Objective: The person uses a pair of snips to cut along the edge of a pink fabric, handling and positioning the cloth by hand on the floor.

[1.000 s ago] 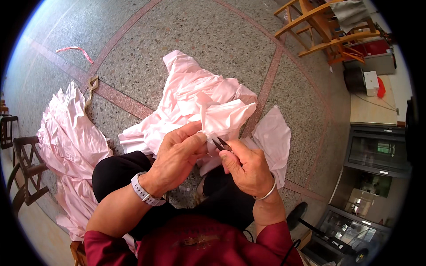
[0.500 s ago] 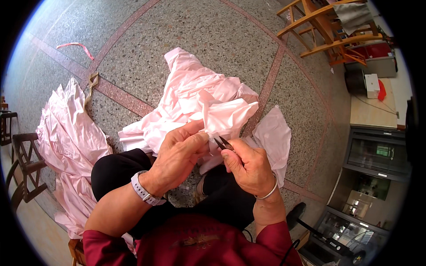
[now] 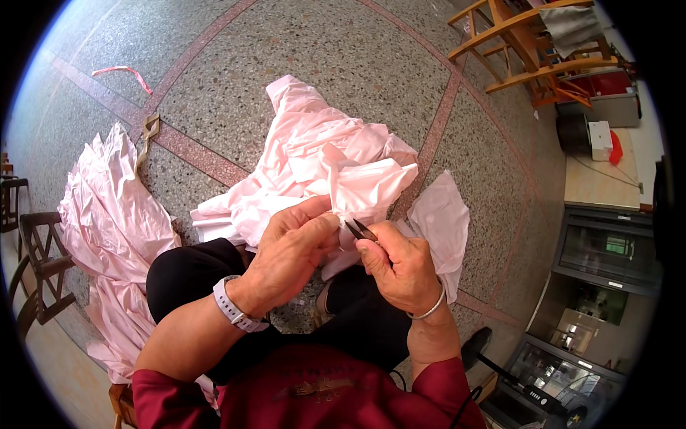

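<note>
A large pale pink cloth (image 3: 307, 143) lies crumpled on the floor before my knees. My left hand (image 3: 289, 239) pinches an edge of it between thumb and forefinger, lifting that part toward me. In my right hand (image 3: 400, 264) is a small pair of dark thread snips (image 3: 361, 229), wrapped in the fingers. Their two pointed blades stand slightly apart, right beside the pinched edge. Whether the blades touch the cloth I cannot tell. The snips' handle is hidden inside my fist.
More pink cloth (image 3: 118, 214) is heaped at my left, and a pale piece (image 3: 441, 222) lies right. A tan strap (image 3: 148, 136) and a pink strip (image 3: 123, 71) rest on the speckled floor. Wooden chair (image 3: 529, 50) at far right; dark cabinets (image 3: 607, 247) along the right; brown chair (image 3: 46, 266) left.
Almost nothing differs. My hands and the snips hold nearly the same place at the cloth's edge, with only a tiny shift of the view.
</note>
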A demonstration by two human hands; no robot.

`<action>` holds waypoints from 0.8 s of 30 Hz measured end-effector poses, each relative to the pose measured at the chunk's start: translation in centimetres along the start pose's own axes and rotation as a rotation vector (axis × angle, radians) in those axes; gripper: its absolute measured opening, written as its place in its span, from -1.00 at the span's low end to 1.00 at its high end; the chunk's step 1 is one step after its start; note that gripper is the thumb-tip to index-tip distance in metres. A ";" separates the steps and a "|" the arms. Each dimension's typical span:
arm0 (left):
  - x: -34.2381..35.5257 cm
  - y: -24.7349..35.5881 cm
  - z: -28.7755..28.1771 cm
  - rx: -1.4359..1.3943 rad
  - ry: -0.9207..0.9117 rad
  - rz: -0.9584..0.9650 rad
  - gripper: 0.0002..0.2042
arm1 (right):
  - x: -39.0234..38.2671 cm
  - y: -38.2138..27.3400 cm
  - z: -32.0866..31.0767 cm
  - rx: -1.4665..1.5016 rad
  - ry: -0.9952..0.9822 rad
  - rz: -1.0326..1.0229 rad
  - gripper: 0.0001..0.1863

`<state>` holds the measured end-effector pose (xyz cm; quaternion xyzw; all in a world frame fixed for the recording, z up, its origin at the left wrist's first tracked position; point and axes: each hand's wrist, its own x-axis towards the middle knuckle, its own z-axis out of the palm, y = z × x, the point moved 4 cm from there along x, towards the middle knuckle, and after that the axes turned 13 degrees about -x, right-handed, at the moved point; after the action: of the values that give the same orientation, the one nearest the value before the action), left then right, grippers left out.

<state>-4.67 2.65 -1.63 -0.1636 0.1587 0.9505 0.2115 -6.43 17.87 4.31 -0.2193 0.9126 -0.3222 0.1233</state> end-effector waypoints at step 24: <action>-0.2 1.1 0.9 0.474 0.039 0.118 -0.78 | 1.7 2.0 2.8 0.467 -0.034 0.291 -0.71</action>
<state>-5.25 1.99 -0.48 -0.1183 0.3907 0.8940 0.1849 -7.52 16.99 0.72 -0.0570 0.8332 -0.4992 0.2309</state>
